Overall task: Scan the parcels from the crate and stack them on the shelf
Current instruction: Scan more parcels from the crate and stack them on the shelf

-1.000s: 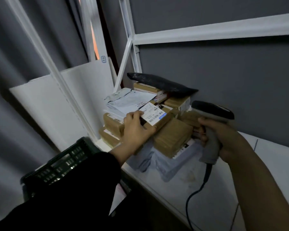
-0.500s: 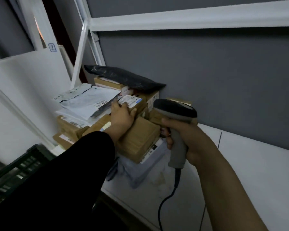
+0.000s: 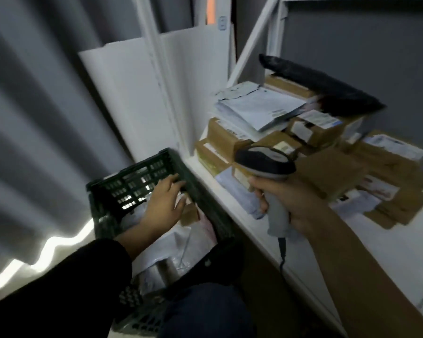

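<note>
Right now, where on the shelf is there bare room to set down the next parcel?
Bare shelf lies right of the flat brown envelopes, past the right hand holding the scanner. A narrow strip runs along the front edge beside the crate. The left corner is crowded: cardboard boxes, white mailers, a black mailer on top.

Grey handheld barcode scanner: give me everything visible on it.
The grey handheld barcode scanner is pistol-shaped, plastic by its look: a dark rounded head with a paler grey top panel, a light grey handle, a dark cable hanging from its base. The right hand grips the handle, holding it roughly upright in the air over the white shelf edge, before the stacked brown cardboard parcels. Nothing else touches it.
</note>
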